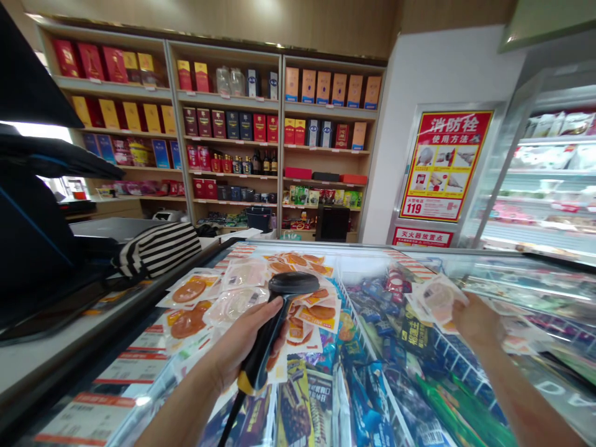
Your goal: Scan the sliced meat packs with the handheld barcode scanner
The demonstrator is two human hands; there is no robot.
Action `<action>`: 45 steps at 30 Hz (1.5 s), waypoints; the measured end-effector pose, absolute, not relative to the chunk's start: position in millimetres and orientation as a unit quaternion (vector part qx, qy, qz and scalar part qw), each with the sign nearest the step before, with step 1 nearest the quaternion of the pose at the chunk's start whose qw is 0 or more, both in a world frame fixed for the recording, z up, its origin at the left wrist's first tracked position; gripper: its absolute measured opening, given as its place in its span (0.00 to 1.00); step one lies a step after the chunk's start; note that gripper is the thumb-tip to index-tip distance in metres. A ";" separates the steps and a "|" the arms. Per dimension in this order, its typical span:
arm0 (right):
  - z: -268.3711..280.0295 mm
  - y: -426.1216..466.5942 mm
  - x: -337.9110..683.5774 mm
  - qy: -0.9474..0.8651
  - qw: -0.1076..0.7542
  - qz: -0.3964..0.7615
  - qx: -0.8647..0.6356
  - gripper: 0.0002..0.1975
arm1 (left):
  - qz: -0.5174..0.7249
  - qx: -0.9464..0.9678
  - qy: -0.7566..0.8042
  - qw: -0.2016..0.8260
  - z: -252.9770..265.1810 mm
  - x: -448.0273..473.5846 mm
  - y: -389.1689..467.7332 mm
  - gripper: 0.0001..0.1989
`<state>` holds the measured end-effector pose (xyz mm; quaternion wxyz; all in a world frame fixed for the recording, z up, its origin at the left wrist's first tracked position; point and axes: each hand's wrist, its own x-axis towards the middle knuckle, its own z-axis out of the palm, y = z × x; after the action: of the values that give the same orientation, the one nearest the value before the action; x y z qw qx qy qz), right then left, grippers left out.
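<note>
In my left hand (254,341) is a black barcode scanner (274,329) with a yellow end and a cable, its head pointing away from me. My fingers wrap round its handle. Over on the right, my right hand (479,320) pinches a clear plastic packet (437,298) with pale round slices inside. More such packets lie on the freezer's glass top behind the scanner, including an orange-brown packet (189,288) and a pale packet (239,304). Further packets (526,332) lie to the right of my right hand.
Beneath the glass, the chest freezer holds ice-cream wrappers (298,403) and green packs (460,410) in wire baskets. A black-and-white striped cloth (158,248) sits on the left counter. Shelves (228,146) of boxes stand behind; a lit fridge (549,167) is at the right.
</note>
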<state>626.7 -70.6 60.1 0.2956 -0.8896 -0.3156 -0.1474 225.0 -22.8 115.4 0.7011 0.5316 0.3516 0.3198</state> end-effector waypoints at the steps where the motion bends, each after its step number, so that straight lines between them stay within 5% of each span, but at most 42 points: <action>1: 61.7 -76.1 629.9 -0.288 0.278 -0.141 -0.905 0.20 | 0.336 0.523 0.351 0.701 116.0 225.5 -23.4 0.16; 7: 69.9 -80.6 616.4 -0.242 0.278 -0.272 -0.889 0.23 | 0.335 0.524 0.356 0.697 114.4 226.0 -20.8 0.17; 13: 64.2 -40.4 514.9 -0.555 0.292 -0.044 -0.778 0.20 | 0.320 0.541 0.345 0.697 110.3 227.1 -16.5 0.18; 19: 52.5 -28.9 431.1 -0.724 0.220 -0.099 -0.647 0.24 | 0.357 0.527 0.354 0.685 112.2 232.2 -23.2 0.17; 23: 49.2 -28.1 433.0 -0.758 0.213 -0.093 -0.609 0.13 | 0.370 0.525 0.349 0.682 114.0 231.6 -25.2 0.17; 31: 60.5 -35.8 488.5 -0.597 0.404 -0.111 -0.684 0.17 | 0.332 0.531 0.336 0.704 114.4 226.5 -20.4 0.18; 45: 46.2 -23.7 534.8 -0.302 0.683 0.192 -0.637 0.13 | 0.303 0.552 0.294 0.719 111.9 237.0 -34.7 0.14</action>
<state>534.8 -23.7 46.2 0.6829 -0.6368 -0.3023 0.1917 237.0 -34.7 111.9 0.7193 0.5518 0.2942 0.3026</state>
